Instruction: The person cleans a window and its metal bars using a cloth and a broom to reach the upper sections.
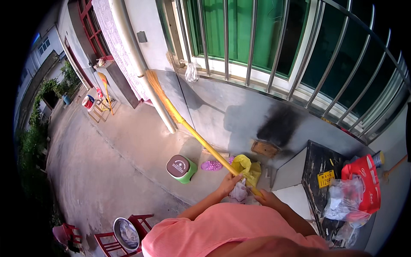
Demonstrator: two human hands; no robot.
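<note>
A long broom with a yellow handle (205, 144) slants across the view, its straw head (159, 91) raised towards the house wall beside a white drainpipe. My left hand (230, 184) is closed around the handle below its middle. Close to the handle's lower end, my right hand (269, 199) grips it too. A crumpled pale plastic bag (239, 191) shows just beside my left hand; whether I hold it or it lies beyond, I cannot tell. Behind the handle is a yellow bag (255, 172), open at the top, on the ground.
A green stool (183, 170) with a brown top and purple slippers (212, 165) are ahead. Right stands a worn black-topped cabinet (316, 163) with a red bag (362, 186). Lower left, a metal basin (126, 234) rests by red chairs (141, 223). Window bars (252, 48) jut overhead.
</note>
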